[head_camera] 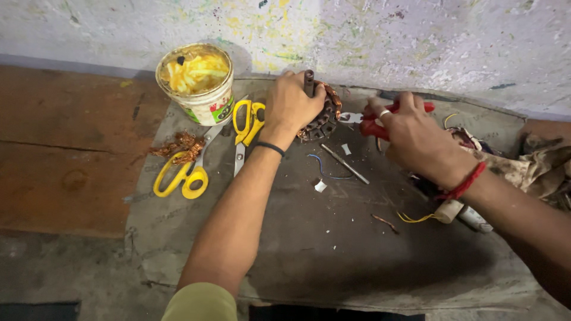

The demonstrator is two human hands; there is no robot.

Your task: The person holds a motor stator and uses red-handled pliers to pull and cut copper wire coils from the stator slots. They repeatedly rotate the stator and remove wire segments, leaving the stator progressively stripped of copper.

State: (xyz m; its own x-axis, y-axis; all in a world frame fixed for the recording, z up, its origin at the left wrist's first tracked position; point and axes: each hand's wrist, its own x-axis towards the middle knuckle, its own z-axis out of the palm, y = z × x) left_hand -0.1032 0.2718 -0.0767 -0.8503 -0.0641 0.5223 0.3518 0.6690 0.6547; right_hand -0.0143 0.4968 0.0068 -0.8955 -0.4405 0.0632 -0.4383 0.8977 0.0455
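At the far left of the dark mat lies a small tangle of copper wire, touching the upper handle loop of a pair of yellow-handled scissors that lie flat with their blades pointing up toward a round plastic tub. The tub stands upright by the wall, open-topped and filled nearly to the rim with yellow strips heaped loosely. Just right of it lies a second, smaller pair of yellow scissors, blades pointing toward the near edge. The left hand is closed over the top of a motor stator, a dark ring with copper windings and a dark shaft standing up between the fingers, which sits on the mat close to the wall. Below it lie a thin metal rod and a bit of blue wire. The right hand is wrapped around red-handled pliers, whose metal nose meets the stator's right side. Nearest the right wrist lie a yellow wire and a white cylinder.
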